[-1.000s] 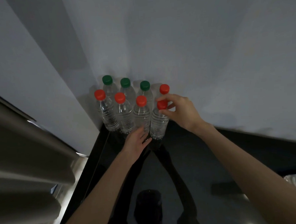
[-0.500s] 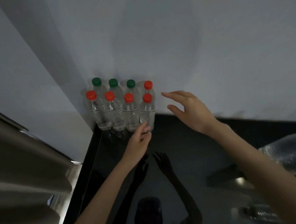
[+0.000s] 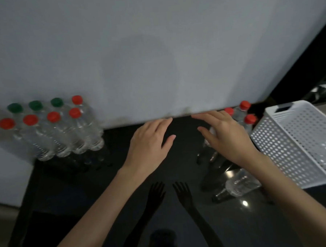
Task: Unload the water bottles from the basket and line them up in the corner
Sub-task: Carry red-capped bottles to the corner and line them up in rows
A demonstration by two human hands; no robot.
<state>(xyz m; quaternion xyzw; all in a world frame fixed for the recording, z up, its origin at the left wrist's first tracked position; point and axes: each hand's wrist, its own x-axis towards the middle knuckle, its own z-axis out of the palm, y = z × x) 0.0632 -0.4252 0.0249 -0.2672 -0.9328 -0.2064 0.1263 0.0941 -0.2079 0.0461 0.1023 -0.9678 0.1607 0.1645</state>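
Note:
Several clear water bottles [image 3: 64,136] stand in two rows in the left corner against the wall, three with green caps, the others red. A white perforated basket [image 3: 299,140] sits tilted at the right. Between it and my hands stand three red-capped bottles [image 3: 249,119], partly hidden. Another clear bottle [image 3: 241,184] lies on the dark counter under my right forearm. My left hand [image 3: 150,143] hovers open over the counter's middle. My right hand [image 3: 225,137] is open, fingers spread, just in front of the red-capped bottles, holding nothing.
The counter [image 3: 106,202] is glossy black and reflects my arms. A pale wall [image 3: 155,57] runs along its back. The counter's left edge drops off beside a light panel [image 3: 8,180]. Dark clutter shows at the far right, behind the basket.
My view has swung right, away from the corner rows. Both hands left the lined-up bottles and moved right; the basket and the bottles beside it have come into sight.

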